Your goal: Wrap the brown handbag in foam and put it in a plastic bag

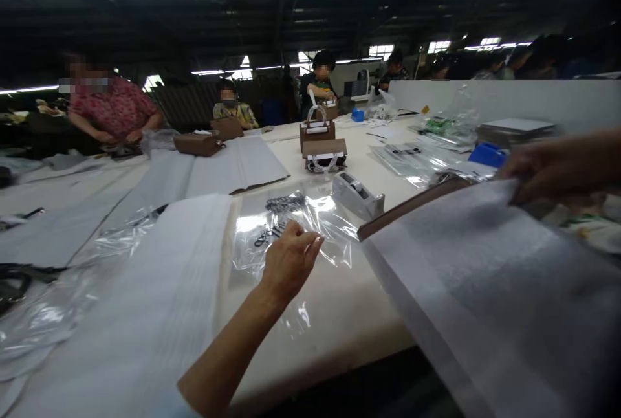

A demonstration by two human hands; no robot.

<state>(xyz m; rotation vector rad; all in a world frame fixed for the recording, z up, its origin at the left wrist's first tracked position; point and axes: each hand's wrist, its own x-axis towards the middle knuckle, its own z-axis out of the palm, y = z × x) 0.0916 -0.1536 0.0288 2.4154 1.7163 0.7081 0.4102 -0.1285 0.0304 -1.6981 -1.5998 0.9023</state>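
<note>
My left hand point(291, 259) is over the table, its fingers curled and the thumb close to the index finger. Whatever it may pinch is too small or clear to make out. Just beyond it lie clear plastic bags point(247, 256) with dark print. My right hand point(553, 172), blurred by motion, grips the upper edge of a large white paper sheet point(504, 288) at the right. The sheet hangs down past the table's front edge. A brown strip point(412, 208) shows along the sheet's upper left edge. A grey tape dispenser point(358, 195) stands between my hands, farther back.
Stacked white sheets point(160, 295) cover the table at left. Brown handbags point(324, 149) with wrapped handles stand at the middle back, another brown bag point(198, 143) to their left. A blue object point(488, 154) lies at right. Several people work around the table's far side.
</note>
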